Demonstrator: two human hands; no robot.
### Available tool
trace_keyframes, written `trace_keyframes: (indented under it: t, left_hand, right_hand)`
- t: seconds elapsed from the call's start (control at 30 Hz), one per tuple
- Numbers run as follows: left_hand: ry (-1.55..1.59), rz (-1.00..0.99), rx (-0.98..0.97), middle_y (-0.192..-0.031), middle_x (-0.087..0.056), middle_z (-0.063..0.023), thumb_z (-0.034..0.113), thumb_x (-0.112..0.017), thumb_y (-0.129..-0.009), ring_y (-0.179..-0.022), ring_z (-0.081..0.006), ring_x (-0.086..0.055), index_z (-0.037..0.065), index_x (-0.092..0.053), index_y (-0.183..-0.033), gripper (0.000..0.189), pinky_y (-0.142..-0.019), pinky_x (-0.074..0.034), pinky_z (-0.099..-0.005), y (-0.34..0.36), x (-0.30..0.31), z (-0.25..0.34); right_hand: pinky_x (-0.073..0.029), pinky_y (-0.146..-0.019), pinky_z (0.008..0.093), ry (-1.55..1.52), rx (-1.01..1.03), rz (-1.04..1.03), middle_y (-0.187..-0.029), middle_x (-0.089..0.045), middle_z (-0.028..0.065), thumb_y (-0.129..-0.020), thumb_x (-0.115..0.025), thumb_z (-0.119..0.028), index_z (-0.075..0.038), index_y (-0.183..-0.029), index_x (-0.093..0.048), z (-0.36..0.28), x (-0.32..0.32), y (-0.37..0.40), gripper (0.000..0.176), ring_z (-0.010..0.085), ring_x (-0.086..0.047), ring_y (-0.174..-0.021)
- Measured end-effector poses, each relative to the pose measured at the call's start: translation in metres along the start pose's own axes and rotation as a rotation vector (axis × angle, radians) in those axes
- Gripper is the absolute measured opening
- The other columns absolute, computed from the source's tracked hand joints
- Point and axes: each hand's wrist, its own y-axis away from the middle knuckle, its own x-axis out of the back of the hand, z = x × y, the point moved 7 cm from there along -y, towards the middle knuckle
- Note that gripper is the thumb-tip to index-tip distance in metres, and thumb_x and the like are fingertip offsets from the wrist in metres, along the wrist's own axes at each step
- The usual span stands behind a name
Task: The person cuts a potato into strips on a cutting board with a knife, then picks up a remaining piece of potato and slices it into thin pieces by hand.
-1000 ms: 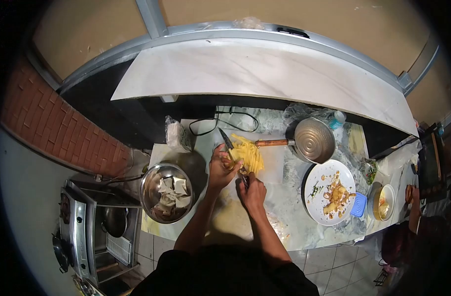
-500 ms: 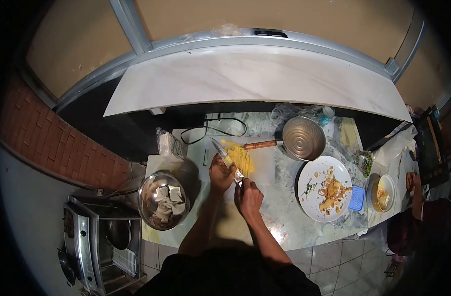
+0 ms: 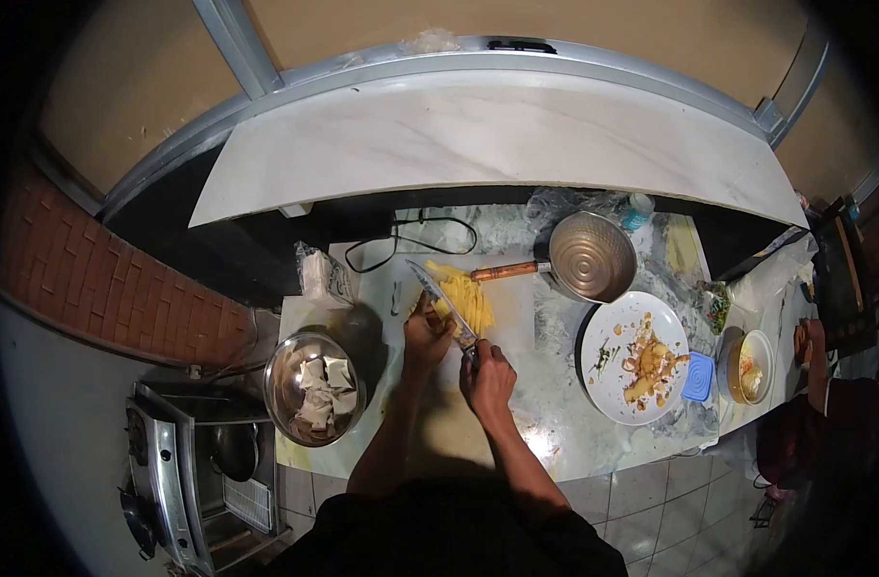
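Gripping the knife (image 3: 443,304) by its handle, the right hand (image 3: 487,377) is fisted at the cutting board's (image 3: 516,322) near edge. The blade slants over the yellow strips (image 3: 470,298) piled mid-board. The left hand (image 3: 426,333), fingers curled together, holds the strips from the board's left; a steel bowl (image 3: 284,370) stands left of the board

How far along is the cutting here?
Done: a pile of yellow strips lies on the white board. In hand: the right hand grips the knife, its blade against the pile, the left hand beside it. Left: any uncut piece is hidden under that hand.
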Motion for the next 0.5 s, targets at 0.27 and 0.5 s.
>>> trace_keyframes:
  t: [0.27,0.5]
  left_hand:
    - [0.077,0.041,0.068,-0.104,-0.056,-0.0087,-0.012,-0.055,-0.074,-0.093,-0.0124,-0.056,-0.005,-0.032,-0.131,0.062,-0.079,-0.046,-0.0241,-0.003,0.005,-0.010]
    - [0.045,0.081,0.126,-0.096,-0.057,-0.0080,-0.009,-0.059,-0.073,-0.092,-0.0116,-0.057,-0.001,-0.037,-0.127,0.059,-0.077,-0.047,-0.0241,-0.011,0.015,-0.021]
  right_hand:
    - [-0.046,-0.058,0.0467,-0.017,-0.011,0.025,-0.076,-0.058,0.0210,-0.073,-0.062,-0.012,-0.002,-0.088,-0.054,-0.002,0.007,-0.005,0.019,0.0406,-0.058,-0.066]
    - [-0.048,-0.058,0.0455,0.064,-0.041,0.037,-0.077,-0.058,0.0196,-0.073,-0.064,-0.013,-0.002,-0.089,-0.053,0.008,0.020,-0.011,0.021,0.0379,-0.060,-0.066]
